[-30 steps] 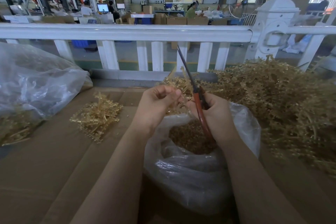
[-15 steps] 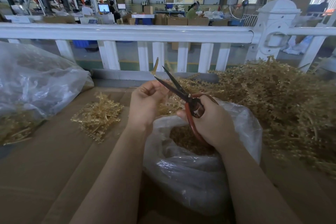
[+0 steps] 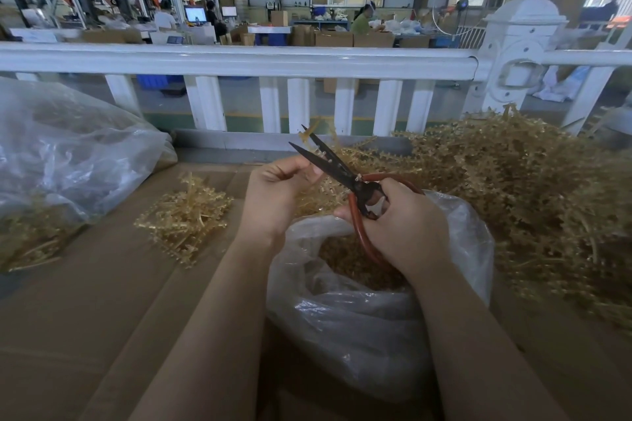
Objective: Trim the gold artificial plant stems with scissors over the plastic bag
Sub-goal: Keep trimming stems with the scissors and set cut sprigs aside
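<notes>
My left hand (image 3: 273, 195) pinches a gold plastic stem (image 3: 307, 135) that sticks up past the blades. My right hand (image 3: 400, 229) grips red-handled scissors (image 3: 342, 171), their dark blades parted around the stem and pointing up-left. Both hands hover over the open mouth of a clear plastic bag (image 3: 342, 325) that holds gold trimmings. A big heap of gold stems (image 3: 513, 188) lies to the right.
A small pile of gold stems (image 3: 184, 215) lies on the brown cardboard surface (image 3: 85, 335) at the left. Further left sits a large clear bag (image 3: 68, 154) with more gold pieces. A white railing (image 3: 239, 61) runs across just behind the work area.
The scissors swung from upright and closed to tilted up-left with blades open beside my left hand. In the last half second the blades narrowed slightly around the stem.
</notes>
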The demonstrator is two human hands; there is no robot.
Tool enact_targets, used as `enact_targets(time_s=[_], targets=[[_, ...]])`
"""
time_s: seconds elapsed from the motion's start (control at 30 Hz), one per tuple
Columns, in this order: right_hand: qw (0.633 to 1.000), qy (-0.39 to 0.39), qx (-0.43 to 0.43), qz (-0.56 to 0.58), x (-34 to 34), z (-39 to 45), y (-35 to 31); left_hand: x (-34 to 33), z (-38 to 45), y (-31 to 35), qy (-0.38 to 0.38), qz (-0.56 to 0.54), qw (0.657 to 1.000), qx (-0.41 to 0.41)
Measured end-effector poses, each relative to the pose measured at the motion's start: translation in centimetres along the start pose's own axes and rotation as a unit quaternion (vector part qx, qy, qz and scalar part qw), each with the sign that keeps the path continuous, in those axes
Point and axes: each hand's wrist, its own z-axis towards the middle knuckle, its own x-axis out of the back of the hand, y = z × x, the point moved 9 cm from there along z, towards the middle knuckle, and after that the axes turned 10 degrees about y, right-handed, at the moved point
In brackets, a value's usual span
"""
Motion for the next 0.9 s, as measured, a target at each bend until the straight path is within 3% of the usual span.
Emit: enact_targets(time_s=[0.9], targets=[[0.998,-0.034,-0.008,0.051,-0.6,-0.21,0.34,-0.07,0.19,-0.81,-0.028,0.031,0.999,0.03]])
